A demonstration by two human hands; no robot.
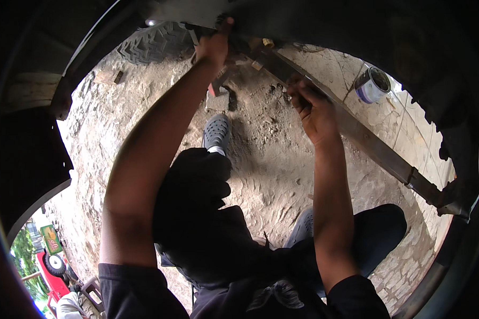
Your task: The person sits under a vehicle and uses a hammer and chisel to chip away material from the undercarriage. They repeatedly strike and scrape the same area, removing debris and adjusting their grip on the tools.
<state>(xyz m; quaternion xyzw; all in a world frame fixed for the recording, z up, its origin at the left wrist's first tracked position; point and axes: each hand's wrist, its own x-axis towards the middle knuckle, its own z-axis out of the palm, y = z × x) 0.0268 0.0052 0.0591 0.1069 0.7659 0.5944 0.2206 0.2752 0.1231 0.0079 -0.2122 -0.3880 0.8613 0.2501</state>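
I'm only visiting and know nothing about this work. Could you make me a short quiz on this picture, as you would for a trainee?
1. True or false: in the picture, the can is farther right than the right hand.
2. Which of the two hands is higher in the picture?
(a) the right hand
(b) the left hand
(c) both are level
3. Fill in: the dark, chunky-treaded thing near the top left is a ____.

Key: 1. True. 2. (b). 3. Tyre.
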